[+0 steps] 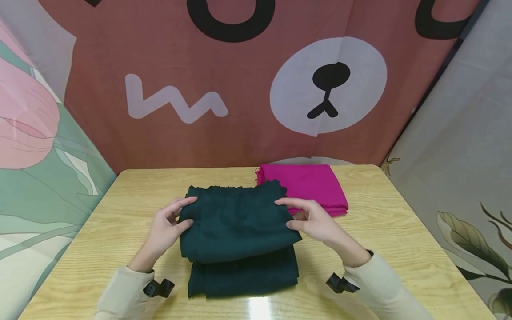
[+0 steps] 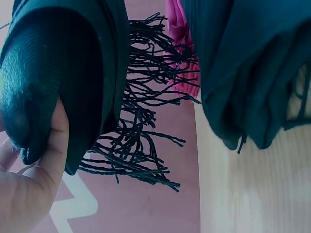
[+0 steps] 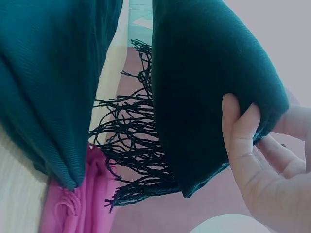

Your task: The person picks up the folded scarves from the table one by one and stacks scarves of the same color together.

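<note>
A dark green fringed scarf [image 1: 240, 218] is in front of me, folded in layers. Its upper part is raised between my hands, while the lower folds [image 1: 244, 275] lie on the wooden table. My left hand [image 1: 170, 222] grips the left edge, thumb in front. On the opposite edge, my right hand [image 1: 316, 220] pinches the cloth. Both wrist views show a gap between the lifted portion and the folds beneath, with dark fringe [image 2: 141, 97] hanging out on the far side. In the right wrist view, fingers [image 3: 243, 131] press into the cloth near its corner.
Behind the scarf to the right lies a folded magenta scarf [image 1: 312, 186] with fringe at its left corner. The wooden table [image 1: 96, 249] ends at a brown fabric backdrop [image 1: 240, 146] with a bear print. Patterned curtains [image 1: 452, 146] hang on both sides.
</note>
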Action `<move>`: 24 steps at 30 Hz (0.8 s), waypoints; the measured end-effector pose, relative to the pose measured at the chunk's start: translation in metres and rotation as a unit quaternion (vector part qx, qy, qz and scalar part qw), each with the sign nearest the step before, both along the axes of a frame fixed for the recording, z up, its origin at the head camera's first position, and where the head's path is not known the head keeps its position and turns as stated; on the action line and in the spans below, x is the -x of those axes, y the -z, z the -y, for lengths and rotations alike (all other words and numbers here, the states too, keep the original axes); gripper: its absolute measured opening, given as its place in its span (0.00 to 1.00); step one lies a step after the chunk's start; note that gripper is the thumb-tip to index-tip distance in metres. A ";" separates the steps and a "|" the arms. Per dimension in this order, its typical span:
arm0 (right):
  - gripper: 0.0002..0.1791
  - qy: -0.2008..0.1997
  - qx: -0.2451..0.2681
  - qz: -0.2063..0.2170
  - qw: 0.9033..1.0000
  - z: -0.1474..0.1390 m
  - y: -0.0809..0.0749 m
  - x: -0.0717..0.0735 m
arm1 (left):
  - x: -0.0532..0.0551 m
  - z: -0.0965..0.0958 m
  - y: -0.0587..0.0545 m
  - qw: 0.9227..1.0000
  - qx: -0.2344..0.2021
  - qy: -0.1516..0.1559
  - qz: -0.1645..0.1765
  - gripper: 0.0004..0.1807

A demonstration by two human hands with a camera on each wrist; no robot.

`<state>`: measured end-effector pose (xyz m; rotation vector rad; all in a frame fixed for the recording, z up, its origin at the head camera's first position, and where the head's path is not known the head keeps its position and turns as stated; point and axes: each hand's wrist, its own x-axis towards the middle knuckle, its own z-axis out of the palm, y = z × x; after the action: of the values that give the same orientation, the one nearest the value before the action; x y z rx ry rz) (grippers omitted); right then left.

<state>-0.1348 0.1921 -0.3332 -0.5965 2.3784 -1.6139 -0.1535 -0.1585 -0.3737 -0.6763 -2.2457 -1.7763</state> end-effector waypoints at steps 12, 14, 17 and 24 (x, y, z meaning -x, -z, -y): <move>0.27 0.001 0.011 0.001 1.000 -0.004 0.015 -0.009 | 0.001 -0.004 0.014 1.000 0.003 0.017 0.013 0.27; 0.27 0.003 0.015 0.011 1.000 -0.005 0.017 -0.010 | 0.000 -0.004 0.015 1.000 0.005 0.020 0.019 0.27; 0.26 0.006 0.024 0.033 0.999 -0.006 0.020 -0.012 | -0.001 -0.004 0.019 0.999 0.012 0.023 0.024 0.27; 0.26 -0.003 0.035 0.065 0.997 -0.008 0.033 -0.017 | -0.003 -0.004 0.027 0.998 0.030 0.043 0.038 0.27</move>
<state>-0.1178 0.2000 -0.3667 -0.4945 2.2340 -1.6839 -0.1507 -0.1540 -0.4004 -0.7405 -2.3622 -1.8085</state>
